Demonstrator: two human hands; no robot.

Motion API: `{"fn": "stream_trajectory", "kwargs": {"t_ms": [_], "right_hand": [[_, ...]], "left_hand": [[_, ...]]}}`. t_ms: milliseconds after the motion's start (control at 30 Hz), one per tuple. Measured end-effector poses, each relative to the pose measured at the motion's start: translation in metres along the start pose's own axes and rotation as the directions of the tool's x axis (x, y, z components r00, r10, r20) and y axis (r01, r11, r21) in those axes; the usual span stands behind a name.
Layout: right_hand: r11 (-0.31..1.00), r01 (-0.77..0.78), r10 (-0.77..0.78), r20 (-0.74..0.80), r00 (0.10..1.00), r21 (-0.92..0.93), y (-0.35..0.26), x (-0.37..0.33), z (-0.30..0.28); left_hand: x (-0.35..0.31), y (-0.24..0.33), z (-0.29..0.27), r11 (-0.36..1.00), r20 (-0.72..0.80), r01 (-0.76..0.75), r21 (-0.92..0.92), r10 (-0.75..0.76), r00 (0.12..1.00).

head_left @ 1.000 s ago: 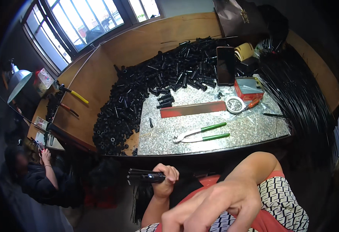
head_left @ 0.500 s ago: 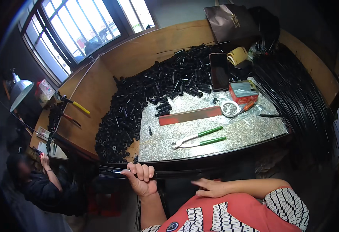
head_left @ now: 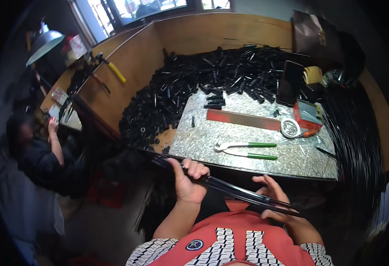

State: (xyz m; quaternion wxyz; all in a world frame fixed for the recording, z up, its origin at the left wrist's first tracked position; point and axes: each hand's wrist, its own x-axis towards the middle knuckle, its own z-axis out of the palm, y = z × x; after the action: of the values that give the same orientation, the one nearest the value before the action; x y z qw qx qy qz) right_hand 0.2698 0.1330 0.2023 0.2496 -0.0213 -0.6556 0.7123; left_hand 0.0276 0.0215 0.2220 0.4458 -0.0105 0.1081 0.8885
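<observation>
A bundle of long, thin black strips (head_left: 236, 188) slants across in front of my body, just off the near table edge. My left hand (head_left: 190, 181) is closed around it toward its left end, thumb pointing up along it. At the other end my right hand (head_left: 276, 199) is spread, fingers above the strips and thumb below, with the strips crossing between them. Whether the right fingers touch the strips is hard to see. Beyond, green-handled pliers (head_left: 247, 150) lie on the speckled tabletop (head_left: 194, 155).
Small black tubular parts (head_left: 159, 104) are heaped left and back. A red-grey bar (head_left: 243, 120), a white round dish (head_left: 290, 127), a red box (head_left: 307, 115) and a phone (head_left: 290, 83) lie on the table. Long black strips (head_left: 354, 146) hang over the right side. A co-worker (head_left: 39, 150) sits left.
The view has shifted, and the bundle has tilted, its right end lower. My right hand has come from beside my body to the bundle's right end. The left hand keeps its grip.
</observation>
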Motion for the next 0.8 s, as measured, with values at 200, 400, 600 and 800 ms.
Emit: {"fn": "stream_trajectory", "kwargs": {"t_ms": [200, 400, 600, 800], "right_hand": [[0.841, 0.274, -0.328, -0.036, 0.944, -0.467, -0.077, 0.022, -0.013], [0.786, 0.015, -0.039, -0.024, 0.999, -0.617, -0.099, 0.057, -0.013], [0.705, -0.297, 0.423, 0.046, 0.905, -0.644, -0.009, 0.075, 0.008], [0.696, -0.322, 0.479, 0.082, 0.874, -0.641, -0.015, 0.095, 0.024]], "left_hand": [[-0.019, -0.044, -0.027, 0.870, -0.066, 0.479, 0.116, -0.475, 0.878], [-0.027, -0.030, -0.028, 0.251, -0.058, 0.410, 0.877, -0.792, 0.608], [-0.001, -0.005, 0.064, 0.306, 0.461, -0.367, 0.879, -0.341, 0.819], [0.011, 0.005, 0.111, 0.641, 0.542, -0.281, 0.714, -0.252, 0.802]]}}
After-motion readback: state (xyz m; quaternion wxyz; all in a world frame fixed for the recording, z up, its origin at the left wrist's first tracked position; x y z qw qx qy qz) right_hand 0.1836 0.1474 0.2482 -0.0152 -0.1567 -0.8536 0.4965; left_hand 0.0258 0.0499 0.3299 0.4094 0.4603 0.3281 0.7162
